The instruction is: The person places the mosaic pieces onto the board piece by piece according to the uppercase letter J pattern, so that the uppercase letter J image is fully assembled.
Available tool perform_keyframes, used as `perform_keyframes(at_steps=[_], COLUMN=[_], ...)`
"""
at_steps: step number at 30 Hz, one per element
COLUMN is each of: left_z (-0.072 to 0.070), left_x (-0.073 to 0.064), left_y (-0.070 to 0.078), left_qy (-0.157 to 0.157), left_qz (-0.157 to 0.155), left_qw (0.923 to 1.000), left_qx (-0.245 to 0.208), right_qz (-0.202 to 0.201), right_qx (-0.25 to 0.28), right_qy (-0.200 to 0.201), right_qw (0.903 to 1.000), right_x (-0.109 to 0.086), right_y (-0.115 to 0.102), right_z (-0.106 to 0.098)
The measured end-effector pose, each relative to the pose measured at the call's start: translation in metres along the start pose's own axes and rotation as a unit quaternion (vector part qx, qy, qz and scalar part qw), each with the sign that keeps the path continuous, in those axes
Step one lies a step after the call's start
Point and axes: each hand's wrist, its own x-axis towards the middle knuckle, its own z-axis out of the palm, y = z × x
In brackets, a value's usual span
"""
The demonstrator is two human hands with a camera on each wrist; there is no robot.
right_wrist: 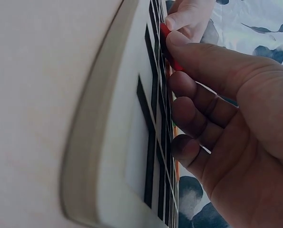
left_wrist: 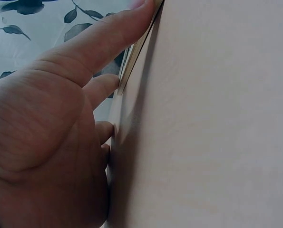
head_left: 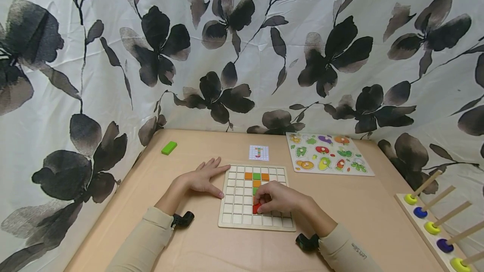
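Note:
A wooden grid board (head_left: 237, 220) with white squares lies at the middle of the table. Orange (head_left: 248, 176) and green (head_left: 256, 176) square tiles form a row near its top, and more run down a column below. My right hand (head_left: 281, 198) pinches a red tile (head_left: 256, 208) at the lower end of that column; the thumb lies against the red tile (right_wrist: 164, 34) in the right wrist view, with the other fingers curled. With fingers spread, my left hand (head_left: 202, 177) rests on the table, its thumb and index finger touching the board's left edge.
Behind the board lies a small card (head_left: 259, 153) with a coloured grid pattern. A green block (head_left: 169, 147) is at the back left. A vegetable picture board (head_left: 329, 172) sits at the back right, and a peg stand (head_left: 423, 226) with coloured rings at the right edge.

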Motion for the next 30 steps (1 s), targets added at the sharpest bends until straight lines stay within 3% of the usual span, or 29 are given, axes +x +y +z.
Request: perform_keyframes(at_steps=[20,30], left_z=[0.001,0.000], left_x=[0.000,0.000], left_y=[0.000,0.002], left_qy=[0.000,-0.001], left_qz=[-0.003,-0.004], left_qw=[1.0000,1.0000], left_qx=[0.001,-0.003], right_qz=[-0.009,0.011], right_qx=[-0.012,-0.033], right_qy=[0.003,0.051], right_qw=[0.9999,0.9981], right_x=[-0.001,-0.019], right_y=[-0.001,-0.008], right_z=[0.000,-0.029])
